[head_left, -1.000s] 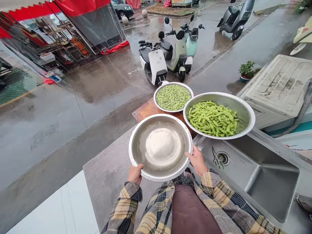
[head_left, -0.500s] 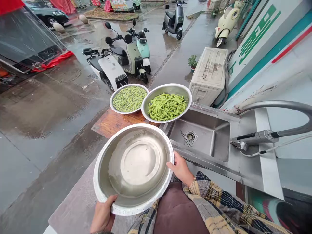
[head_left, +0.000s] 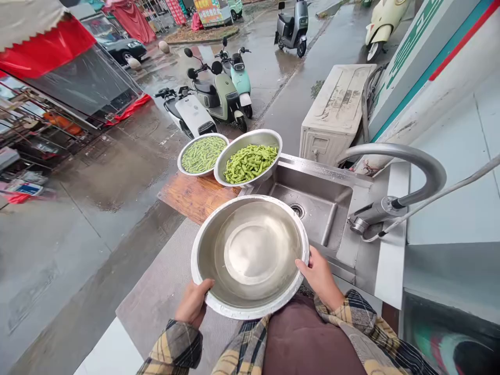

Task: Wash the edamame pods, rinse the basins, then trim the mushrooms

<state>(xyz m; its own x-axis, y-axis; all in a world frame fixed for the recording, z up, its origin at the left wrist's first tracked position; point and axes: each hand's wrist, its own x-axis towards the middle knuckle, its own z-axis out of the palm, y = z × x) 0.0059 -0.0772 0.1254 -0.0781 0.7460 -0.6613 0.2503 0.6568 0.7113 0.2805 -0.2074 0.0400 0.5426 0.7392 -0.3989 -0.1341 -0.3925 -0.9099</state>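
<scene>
Wet pavement; basin in both hands

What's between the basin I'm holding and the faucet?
In the head view, part of the metal sink lies between the held basin and the faucet.

Nothing legible — green characters on a wall sign, tiny ones on an orange board

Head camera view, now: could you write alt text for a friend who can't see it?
A person's left hand and right hand hold a metal basin of water by its rim. Beyond it, two basins of green pods stand near a sink with a curved faucet, and scooters are parked on wet pavement.
</scene>
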